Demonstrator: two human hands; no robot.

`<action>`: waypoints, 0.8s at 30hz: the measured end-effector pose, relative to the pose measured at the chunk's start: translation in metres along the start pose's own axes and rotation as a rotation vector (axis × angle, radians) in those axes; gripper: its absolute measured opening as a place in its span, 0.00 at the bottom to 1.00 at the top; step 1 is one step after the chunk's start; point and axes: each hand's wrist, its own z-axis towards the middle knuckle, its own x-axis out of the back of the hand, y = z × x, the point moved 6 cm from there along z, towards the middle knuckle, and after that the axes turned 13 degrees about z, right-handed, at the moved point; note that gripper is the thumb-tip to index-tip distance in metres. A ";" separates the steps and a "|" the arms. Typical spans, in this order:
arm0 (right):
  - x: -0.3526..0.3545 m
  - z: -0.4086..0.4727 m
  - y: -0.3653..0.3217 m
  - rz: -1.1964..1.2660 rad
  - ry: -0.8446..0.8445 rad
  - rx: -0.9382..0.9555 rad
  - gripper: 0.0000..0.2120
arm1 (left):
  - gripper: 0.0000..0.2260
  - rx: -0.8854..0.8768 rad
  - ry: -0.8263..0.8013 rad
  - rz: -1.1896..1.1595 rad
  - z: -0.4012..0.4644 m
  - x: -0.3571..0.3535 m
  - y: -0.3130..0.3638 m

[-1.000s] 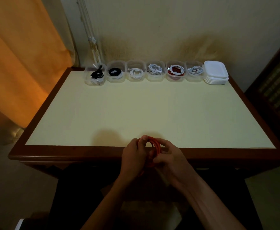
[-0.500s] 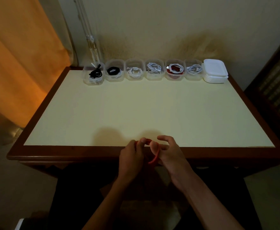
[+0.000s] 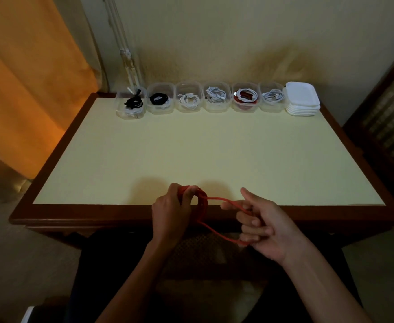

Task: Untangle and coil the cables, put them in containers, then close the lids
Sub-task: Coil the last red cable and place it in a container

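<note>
Well along by the look of it: 6 open tubs [image 3: 217, 108] at the table's [image 3: 191, 148] far edge already holding coiled cables, lids [image 3: 302, 99] stacked beside them unfitted, red cable [image 3: 203, 206] at the near edge half-coiled, gripped by left hand [image 3: 171, 215], looped through right hand's [image 3: 267, 226] curled fingers.

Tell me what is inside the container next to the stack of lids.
The container beside the stack of lids holds a loosely coiled white cable with a plug end showing. Whether anything lies beneath the coil cannot be seen; it covers the bottom.
</note>
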 end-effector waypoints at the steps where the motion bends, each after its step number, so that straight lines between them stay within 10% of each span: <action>1: 0.002 -0.002 -0.003 -0.054 -0.011 0.003 0.24 | 0.24 -0.025 -0.011 0.018 0.001 -0.001 0.003; 12: 0.022 0.000 -0.012 -0.695 0.176 0.341 0.09 | 0.18 0.083 -0.069 0.057 0.008 -0.004 -0.027; 19: -0.021 0.006 0.015 -0.860 -0.100 0.330 0.09 | 0.22 0.081 -0.124 -0.039 -0.008 -0.012 -0.014; 24: -0.014 0.006 -0.016 -0.769 0.015 0.426 0.09 | 0.14 0.031 -0.258 -0.100 -0.008 -0.011 -0.019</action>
